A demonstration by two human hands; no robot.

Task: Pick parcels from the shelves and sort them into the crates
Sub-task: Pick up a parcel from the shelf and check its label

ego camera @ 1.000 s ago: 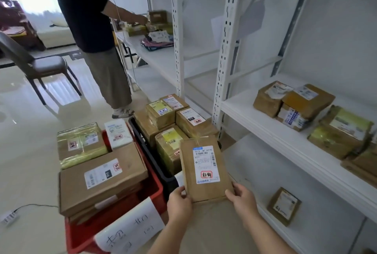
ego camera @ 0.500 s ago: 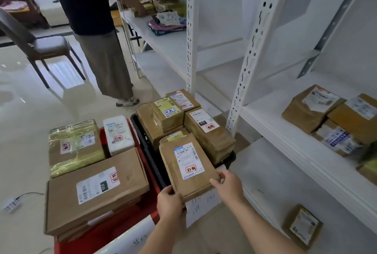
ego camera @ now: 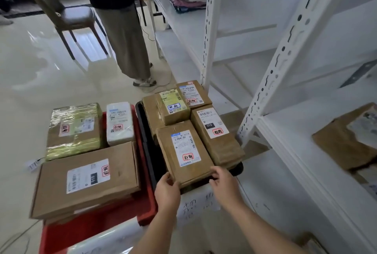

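Brown cardboard parcel, flat, white shipping label with a red-bordered sticker on its top face; it lay at the near end of the black crate, resting on other parcels there and rising above the rim. Left hand: fingers curled about the parcel's near left corner, gripping it. Right hand: fingers bent over the near right corner, thumb beneath the edge, gripping likewise.

Same crate, right side: long brown parcel with a white label and black tag, touching the held parcel. Far end: taped parcel with yellow-green label, and beside it, at the far right corner, a brown parcel with white label. A handwritten paper sign hung on the crate's near wall.

Red crate, just left of the black one and touching it: large flat carton at the near end; film-wrapped parcel at the far left; white padded parcel at the far right.

White steel shelving stood to the right, a torn brown parcel at the front edge of its shelf. Beyond: a standing person and a chair on the glossy floor.
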